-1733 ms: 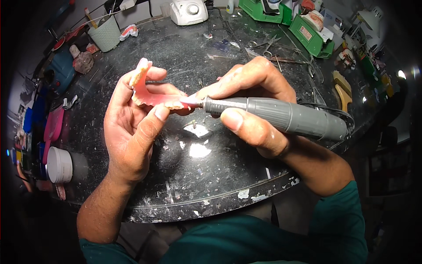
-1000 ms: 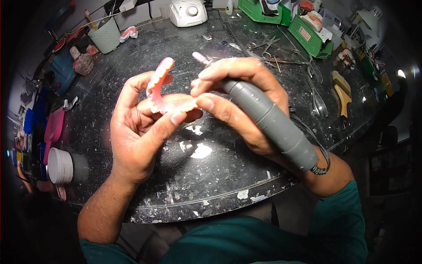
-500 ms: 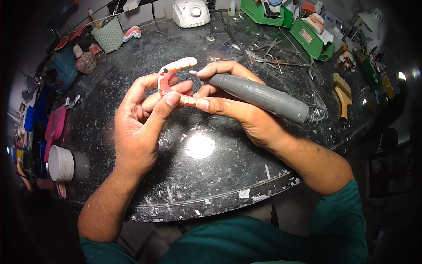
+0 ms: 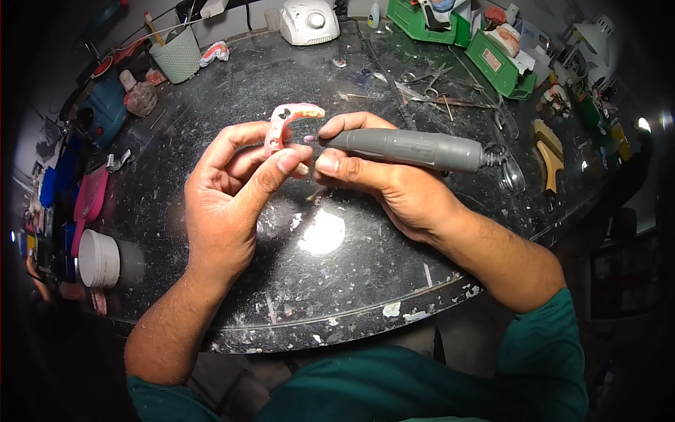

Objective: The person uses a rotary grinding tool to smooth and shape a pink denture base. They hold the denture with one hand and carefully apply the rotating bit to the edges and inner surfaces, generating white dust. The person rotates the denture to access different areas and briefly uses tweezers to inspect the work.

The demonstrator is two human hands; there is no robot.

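A pink, horseshoe-shaped denture (image 4: 278,128) with pale teeth is pinched between the thumb and fingers of my left hand (image 4: 235,183). It is tilted, with a dark spot on its upper bend. My right hand (image 4: 394,179) is closed around a grey rotary handpiece (image 4: 415,148) lying nearly level across its fingers. A small pinkish grinding bit (image 4: 309,138) sticks out of the tool's left end, close to the denture's open side and apart from the visible part of it. The denture's lower end is partly hidden by my left thumb and fingers.
A white control box (image 4: 309,21) stands at the back. Green bins (image 4: 498,65) are back right, near scissors (image 4: 430,84) and a wooden-handled brush (image 4: 548,158). To the left are a white tub (image 4: 98,259), a pink dustpan-like piece (image 4: 90,193) and a woven cup (image 4: 176,56).
The denture has been turned and tilted in my left hand, so its lower row of teeth shows less. The handpiece has swung to a more level position in my right hand.
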